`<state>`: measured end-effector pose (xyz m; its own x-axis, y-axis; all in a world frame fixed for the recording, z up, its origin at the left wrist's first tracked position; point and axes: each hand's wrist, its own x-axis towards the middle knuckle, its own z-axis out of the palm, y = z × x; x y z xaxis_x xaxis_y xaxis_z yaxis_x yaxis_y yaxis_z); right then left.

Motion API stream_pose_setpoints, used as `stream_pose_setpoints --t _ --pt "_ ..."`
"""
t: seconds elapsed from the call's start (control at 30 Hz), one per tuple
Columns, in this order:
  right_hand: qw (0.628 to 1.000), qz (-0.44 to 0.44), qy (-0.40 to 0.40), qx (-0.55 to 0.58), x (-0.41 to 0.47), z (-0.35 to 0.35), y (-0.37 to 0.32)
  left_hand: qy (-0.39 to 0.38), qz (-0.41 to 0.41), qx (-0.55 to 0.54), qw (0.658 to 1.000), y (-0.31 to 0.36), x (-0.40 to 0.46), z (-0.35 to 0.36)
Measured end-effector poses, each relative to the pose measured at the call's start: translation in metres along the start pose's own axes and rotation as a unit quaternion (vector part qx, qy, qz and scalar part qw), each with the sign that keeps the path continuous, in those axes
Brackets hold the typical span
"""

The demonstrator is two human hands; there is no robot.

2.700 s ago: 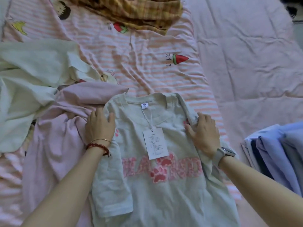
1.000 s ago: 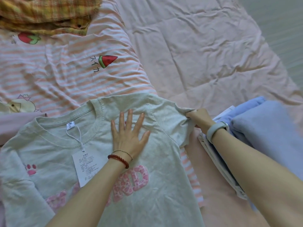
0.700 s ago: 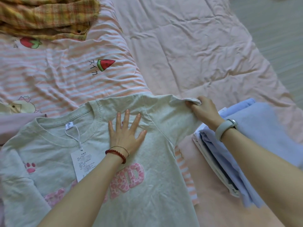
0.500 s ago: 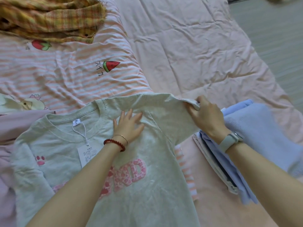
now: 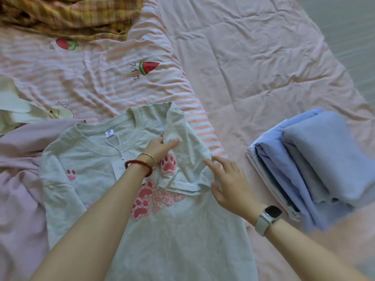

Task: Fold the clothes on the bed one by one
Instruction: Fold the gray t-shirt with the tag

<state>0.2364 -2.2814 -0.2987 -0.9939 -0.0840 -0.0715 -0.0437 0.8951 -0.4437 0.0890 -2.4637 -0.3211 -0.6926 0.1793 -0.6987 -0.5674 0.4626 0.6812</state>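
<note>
A light grey T-shirt (image 5: 172, 230) with pink paw prints and a paper tag lies face up on the bed in front of me. Its right sleeve (image 5: 186, 159) is folded inward over the chest. My left hand (image 5: 161, 148) pinches the fold near the shoulder, thumb on top and fingers tucked under the cloth. At the sleeve's outer edge, my right hand (image 5: 227, 179) rests with spread, relaxed fingers and holds nothing.
A stack of folded blue clothes (image 5: 316, 163) sits at the right. A lilac garment (image 5: 18, 163) and a cream one (image 5: 12, 110) lie crumpled at the left. A yellow plaid shirt (image 5: 71, 15) lies at the far end on the striped sheet (image 5: 81, 78).
The right sleeve, earlier stretched outward by my right hand, is now folded over the chest. My right hand let go of it, and my left hand went from pressing flat to pinching the fold.
</note>
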Motion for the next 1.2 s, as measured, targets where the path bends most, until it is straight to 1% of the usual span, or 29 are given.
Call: stream_pose_setpoints --t 0.07,0.1,0.13,0.17,0.23,0.3,0.4,0.47,0.5,0.57,0.63,0.67,0.7,0.73,0.8,0.87,0.9,0.97,1.07,1.13,1.2 --pt "0.995 -0.045 -0.049 -0.079 -0.004 0.010 0.004 0.028 0.035 0.071 0.996 -0.005 -0.004 0.004" --pt "0.991 -0.069 -0.044 -0.105 -0.002 0.011 0.006 0.042 0.043 0.085 0.995 -0.006 -0.006 0.004" --pt "0.989 -0.086 -0.021 -0.118 0.000 0.011 0.010 0.055 0.052 0.087 0.993 -0.008 -0.008 0.004" --pt "0.989 -0.094 0.009 -0.115 0.004 0.010 0.015 0.062 0.061 0.076 0.993 -0.009 -0.010 0.002" --pt "0.992 -0.090 0.052 -0.071 0.010 0.000 0.024 0.063 0.076 0.029 0.995 -0.010 -0.013 -0.001" --pt "0.994 -0.068 0.084 -0.022 0.015 -0.010 0.031 0.074 0.098 -0.002 0.992 -0.007 -0.015 -0.002" --pt "0.989 -0.020 0.141 0.027 0.017 -0.024 0.038 0.115 0.137 -0.039 0.983 0.006 -0.014 -0.001" --pt "0.984 -0.011 0.174 0.028 0.014 -0.030 0.039 0.110 0.145 -0.043 0.982 0.014 -0.013 -0.003" --pt "0.984 -0.031 0.175 0.017 0.010 -0.030 0.037 0.093 0.137 -0.035 0.986 0.014 -0.012 -0.005" --pt "0.985 -0.106 0.138 0.007 0.000 -0.025 0.030 0.055 0.095 -0.017 0.994 0.010 -0.012 -0.009" --pt "0.981 -0.180 0.064 0.019 -0.011 -0.016 0.019 0.060 0.041 0.014 0.997 0.000 -0.014 -0.013" --pt "0.978 -0.203 0.038 0.023 -0.016 -0.011 0.016 0.074 0.011 0.016 0.997 -0.007 -0.016 -0.015" --pt "0.978 -0.204 0.028 0.025 -0.020 -0.006 0.014 0.087 -0.016 0.000 0.996 -0.013 -0.017 -0.016" --pt "0.984 -0.174 0.029 0.030 -0.022 -0.001 0.014 0.098 -0.037 -0.021 0.994 -0.018 -0.019 -0.016" --pt "0.996 -0.053 0.035 0.058 -0.022 0.006 0.015 0.104 -0.049 -0.028 0.993 -0.024 -0.021 -0.015" --pt "0.995 0.045 0.014 0.093 -0.014 0.013 0.016 0.094 -0.034 0.005 0.995 -0.024 -0.022 -0.012" --pt "0.991 0.071 0.001 0.112 -0.009 0.017 0.015 0.093 -0.021 0.021 0.995 -0.024 -0.022 -0.010" --pt "0.984 0.105 -0.004 0.145 0.004 0.025 0.012 0.100 0.011 0.022 0.995 -0.022 -0.022 -0.009" --pt "0.975 0.136 0.022 0.174 0.018 0.028 0.016 0.115 0.075 -0.006 0.991 -0.017 -0.031 -0.011" --pt "0.975 0.143 0.026 0.166 0.020 0.025 0.026 0.104 0.071 0.024 0.992 -0.019 -0.037 -0.010" --pt "0.977 0.138 0.026 0.159 0.017 0.022 0.038 0.099 0.049 0.089 0.990 -0.027 -0.041 -0.005"
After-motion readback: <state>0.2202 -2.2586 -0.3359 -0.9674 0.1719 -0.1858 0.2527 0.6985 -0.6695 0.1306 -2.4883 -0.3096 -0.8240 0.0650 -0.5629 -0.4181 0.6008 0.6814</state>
